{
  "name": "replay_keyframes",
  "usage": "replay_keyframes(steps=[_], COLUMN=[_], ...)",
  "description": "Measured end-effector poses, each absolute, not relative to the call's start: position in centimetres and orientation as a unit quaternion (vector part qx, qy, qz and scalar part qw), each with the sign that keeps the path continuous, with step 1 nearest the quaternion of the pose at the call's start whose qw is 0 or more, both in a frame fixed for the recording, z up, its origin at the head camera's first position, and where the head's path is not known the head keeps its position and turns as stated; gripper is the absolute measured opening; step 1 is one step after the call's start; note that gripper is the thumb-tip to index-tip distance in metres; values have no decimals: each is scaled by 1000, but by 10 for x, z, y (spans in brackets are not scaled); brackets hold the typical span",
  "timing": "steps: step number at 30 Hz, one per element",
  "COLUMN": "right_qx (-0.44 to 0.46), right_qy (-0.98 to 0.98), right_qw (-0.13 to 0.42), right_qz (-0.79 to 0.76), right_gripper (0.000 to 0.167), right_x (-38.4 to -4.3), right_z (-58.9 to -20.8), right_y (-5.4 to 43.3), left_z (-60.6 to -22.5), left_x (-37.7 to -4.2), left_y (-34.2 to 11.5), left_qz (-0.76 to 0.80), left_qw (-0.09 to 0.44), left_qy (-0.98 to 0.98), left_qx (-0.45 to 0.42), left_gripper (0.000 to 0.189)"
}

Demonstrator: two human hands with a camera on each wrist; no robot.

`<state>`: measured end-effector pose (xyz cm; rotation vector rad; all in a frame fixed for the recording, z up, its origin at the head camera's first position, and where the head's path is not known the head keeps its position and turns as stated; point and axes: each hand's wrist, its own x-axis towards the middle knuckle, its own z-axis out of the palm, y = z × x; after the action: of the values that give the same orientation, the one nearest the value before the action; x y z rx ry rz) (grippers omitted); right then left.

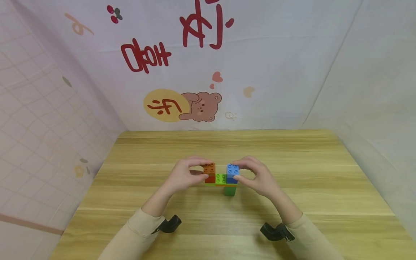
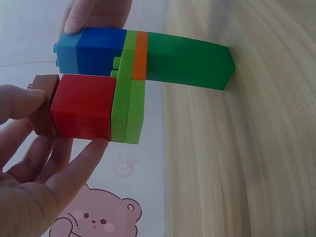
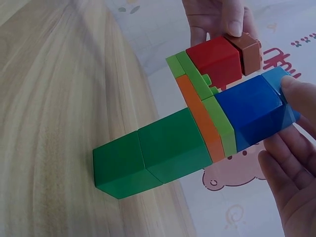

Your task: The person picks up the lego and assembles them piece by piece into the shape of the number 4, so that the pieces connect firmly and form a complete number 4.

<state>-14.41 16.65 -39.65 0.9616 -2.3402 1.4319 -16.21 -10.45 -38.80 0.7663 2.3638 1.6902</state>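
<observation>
In the head view a small tower of toy building bricks stands between both hands. My left hand (image 1: pixel 182 176) pinches a brown brick (image 2: pixel 44 103) at the top of a red brick (image 2: pixel 84 106); one fingertip reaches the red brick's lower edge. The brown brick looks slightly tilted against the red. Opposite, my right hand (image 1: pixel 261 177) pinches a light blue brick (image 1: pixel 232 169) on top of a dark blue brick (image 3: pixel 251 107). Both columns rest on lime green plates (image 2: pixel 122 108). Beneath lie an orange plate (image 3: pixel 200 117) and two stacked dark green bricks (image 3: pixel 173 145), under the blue side only.
The tower's base stands on a wood-grain table (image 1: pixel 208 224). Under the red side, the lime plates overhang the table. A printed cloth wall (image 1: pixel 276 72) with a bear drawing rises behind the table's far edge. Black wrist mounts (image 1: pixel 276 232) sit on both sleeves.
</observation>
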Motion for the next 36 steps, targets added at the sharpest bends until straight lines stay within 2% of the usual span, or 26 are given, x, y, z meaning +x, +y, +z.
replay_keyframes(steps=[23,33,36], right_qx=[335,334,335], right_qy=[-792,-793,-792], right_qw=[118,116,118], right_qz=[496,496,496], right_gripper=[38,38,38], right_x=[-145,-144,-144], right_z=[-396,-397,-397], right_y=[167,167,167], left_z=[-384,-402,-404], left_x=[-163,-163,-163], left_y=[-102,-105,-105], left_qz=[555,591,577], left_qw=[78,106,100], left_qy=[793,760,773], left_qx=[238,247,243], left_gripper=[40,43,43])
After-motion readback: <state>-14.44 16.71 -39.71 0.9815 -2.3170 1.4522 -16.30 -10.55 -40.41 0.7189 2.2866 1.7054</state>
